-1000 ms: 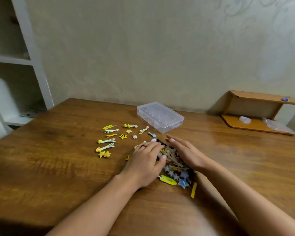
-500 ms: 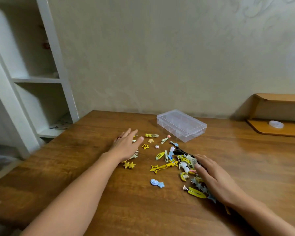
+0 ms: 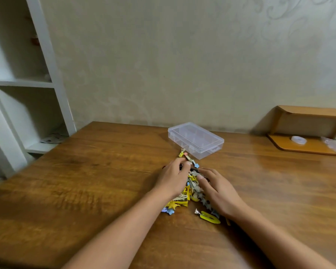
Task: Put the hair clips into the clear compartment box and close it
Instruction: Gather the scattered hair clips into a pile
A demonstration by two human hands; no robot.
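Note:
A heap of small hair clips (image 3: 190, 193), mostly yellow, blue and cream, lies on the wooden table (image 3: 85, 191). My left hand (image 3: 173, 177) rests palm down on the heap's left side, and my right hand (image 3: 219, 189) presses in from its right; the clips are bunched between them. Neither hand has lifted a clip. A few clips (image 3: 186, 155) poke out beyond my left fingertips, and a yellow oval clip (image 3: 209, 217) lies loose by my right wrist. The clear compartment box (image 3: 195, 139) sits just behind the heap with its lid down.
A white shelf unit (image 3: 27, 84) stands off the table's left edge. At the far right, a low wooden shelf (image 3: 306, 131) holds a tape roll (image 3: 299, 140) and a plastic bag. The wall runs close behind the box.
My left hand swept in from the left, pushing the scattered clips into one heap against my right hand. The clips that lay spread out on the left are now bunched together.

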